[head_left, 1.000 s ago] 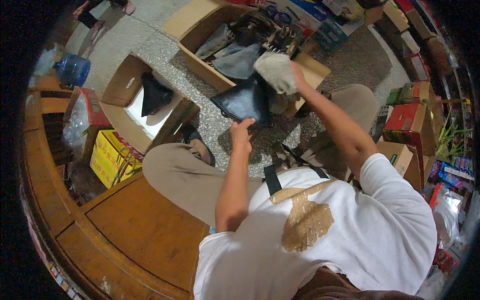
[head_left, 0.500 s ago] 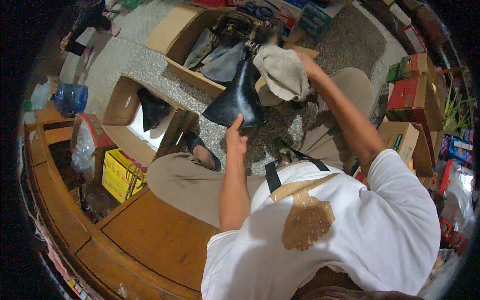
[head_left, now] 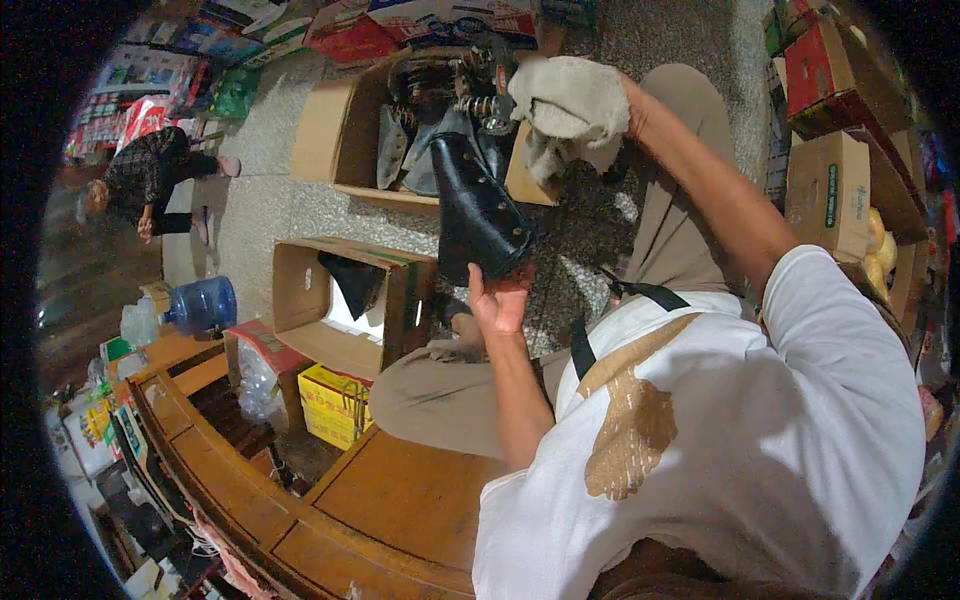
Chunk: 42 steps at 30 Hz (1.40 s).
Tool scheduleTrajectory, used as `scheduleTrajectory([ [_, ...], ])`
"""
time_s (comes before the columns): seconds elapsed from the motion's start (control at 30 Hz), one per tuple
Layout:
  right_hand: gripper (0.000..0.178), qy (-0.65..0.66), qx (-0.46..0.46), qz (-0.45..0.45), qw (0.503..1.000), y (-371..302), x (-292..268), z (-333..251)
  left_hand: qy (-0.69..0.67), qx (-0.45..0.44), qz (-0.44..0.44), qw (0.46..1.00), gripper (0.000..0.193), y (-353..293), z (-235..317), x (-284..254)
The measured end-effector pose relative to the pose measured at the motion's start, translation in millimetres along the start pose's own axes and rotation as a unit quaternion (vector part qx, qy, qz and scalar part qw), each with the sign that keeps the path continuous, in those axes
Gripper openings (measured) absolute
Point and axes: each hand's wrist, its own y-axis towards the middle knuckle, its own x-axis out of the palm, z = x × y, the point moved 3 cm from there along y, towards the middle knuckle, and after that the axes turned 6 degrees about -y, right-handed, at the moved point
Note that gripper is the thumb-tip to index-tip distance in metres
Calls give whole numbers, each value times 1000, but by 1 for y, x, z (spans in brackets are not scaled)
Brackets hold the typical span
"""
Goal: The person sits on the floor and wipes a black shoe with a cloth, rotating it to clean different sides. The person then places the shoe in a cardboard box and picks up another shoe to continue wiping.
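Note:
A black leather bicycle saddle [head_left: 478, 205] is tipped on its side in front of me, narrow end pointing away, with rivets along one face. At its wide end, my left hand [head_left: 503, 300] grips the edge, thumb up and fingers partly hidden beneath. My right hand [head_left: 632, 108] is wrapped in a grey-beige cloth [head_left: 570, 105] beside the saddle's narrow end; the cloth hides most of its fingers. Behind the saddle, an open carton [head_left: 362, 135] holds grey saddle-shaped pieces [head_left: 392, 148] and dark metal parts with coil springs [head_left: 480, 107].
Another open carton [head_left: 300, 290] to the left has a black saddle [head_left: 350, 282] inside. A yellow box [head_left: 333, 405] and a wooden bench [head_left: 400, 490] are near my left knee. Cartons [head_left: 828, 190] stack at right. A person [head_left: 160, 170] is at far left beyond a blue water jug [head_left: 203, 305].
The saddle has turned from showing its smooth top onto its side. My left hand has shifted from a finger on its top to its wide edge. The whole view has swung leftward.

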Motion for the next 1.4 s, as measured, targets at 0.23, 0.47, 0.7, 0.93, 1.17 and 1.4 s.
scheduleTrajectory([
  [0.23,38,-62,-53,-35,996,1,3,3,-23,7,-84,996,68,-43,19,24],
  [0.47,39,-132,-58,-32,989,9,19,23,88,56,-33,994,68,-80,53,47],
  [0.7,41,-115,3,31,993,4,37,21,287,202,113,930,45,-77,47,34],
  [0.93,42,-103,-117,59,986,-22,139,12,303,212,179,912,43,-66,36,24],
  [1.17,36,-224,-55,-50,972,-7,217,93,202,207,153,945,31,-57,37,15],
  [1.4,50,-778,-302,-102,542,-40,237,141,264,182,88,943,51,-41,37,-11],
])
